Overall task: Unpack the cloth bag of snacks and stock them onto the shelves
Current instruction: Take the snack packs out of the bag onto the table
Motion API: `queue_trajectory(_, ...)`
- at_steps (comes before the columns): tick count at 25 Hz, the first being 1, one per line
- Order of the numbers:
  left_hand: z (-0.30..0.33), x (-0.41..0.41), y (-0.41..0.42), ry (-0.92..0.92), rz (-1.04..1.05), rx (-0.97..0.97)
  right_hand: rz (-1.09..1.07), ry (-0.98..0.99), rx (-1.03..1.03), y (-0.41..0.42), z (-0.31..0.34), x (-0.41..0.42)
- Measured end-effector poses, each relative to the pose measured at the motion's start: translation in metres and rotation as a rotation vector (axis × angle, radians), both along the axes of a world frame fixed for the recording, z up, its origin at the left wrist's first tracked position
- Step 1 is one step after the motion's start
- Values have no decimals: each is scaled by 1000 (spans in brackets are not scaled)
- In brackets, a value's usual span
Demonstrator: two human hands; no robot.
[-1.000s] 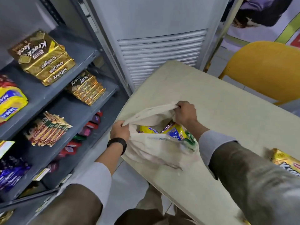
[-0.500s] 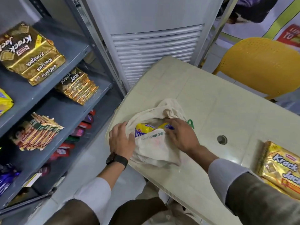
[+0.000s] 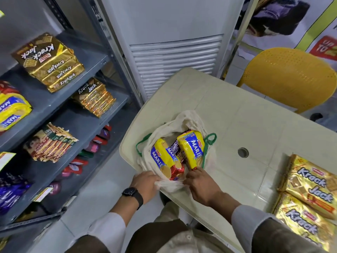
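A cream cloth bag (image 3: pixel 189 121) with green handles lies open on the near-left corner of the beige table (image 3: pixel 255 128). Inside it show two yellow Marie biscuit packs (image 3: pixel 191 148) and a dark pack between them. My left hand (image 3: pixel 145 183) pinches the bag's near rim at the table edge. My right hand (image 3: pixel 200 181) grips the same rim just below the right Marie pack. The grey metal shelves (image 3: pixel 60 106) stand to the left, stocked with snacks.
Two gold Krack Jack packs (image 3: pixel 310 189) lie on the table at the right. Shelves hold Krack Jack packs (image 3: pixel 49 61), a Marie pack (image 3: pixel 11 110), red-gold packs (image 3: pixel 52 143) and purple packs. A white louvred unit (image 3: pixel 175 57) stands behind; a yellow chair (image 3: pixel 291 79) sits far right.
Both hands have pulled the bag's mouth wide toward me, so the Marie packs inside now show fully. The view has shifted back from the table.
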State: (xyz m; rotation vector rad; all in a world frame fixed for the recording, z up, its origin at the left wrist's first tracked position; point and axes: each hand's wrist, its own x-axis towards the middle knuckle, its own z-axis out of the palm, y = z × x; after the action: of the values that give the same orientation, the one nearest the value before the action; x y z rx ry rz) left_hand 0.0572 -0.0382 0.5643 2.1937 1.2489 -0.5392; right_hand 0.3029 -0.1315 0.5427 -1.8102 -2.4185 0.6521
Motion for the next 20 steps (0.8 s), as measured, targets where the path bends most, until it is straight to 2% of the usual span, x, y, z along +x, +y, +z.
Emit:
queue_trajectory(2, 2, -1, 4, 28, 125, -55, -42, 32, -58, 3, 3, -3)
queue_trajectory(3, 6, 2, 10, -10, 212, -13, -123, 84, -61, 7, 7, -7)
queue_trajectory(5, 17, 14, 25, -161, 394, 130, -339, 200, -37, 19, 16, -18)
queue_trajectory(7, 29, 33, 42, -306, 572, 157, -518, 289, -101, 38, 25, -34)
queue_trajectory(10, 26, 51, 68, -334, 822, -63, -590, 314, -272, 63, 25, -55)
queue_trajectory(15, -7, 36, 70, -485, 1109, -366, -635, 272, -348, 105, 13, -69)
queue_trajectory(18, -3, 26, 56, -605, 1453, -582, -672, 285, -384, 122, 13, -73)
queue_trajectory(20, 10, 27, 51, -668, 1576, -725, -718, 333, -394, 124, 16, -71)
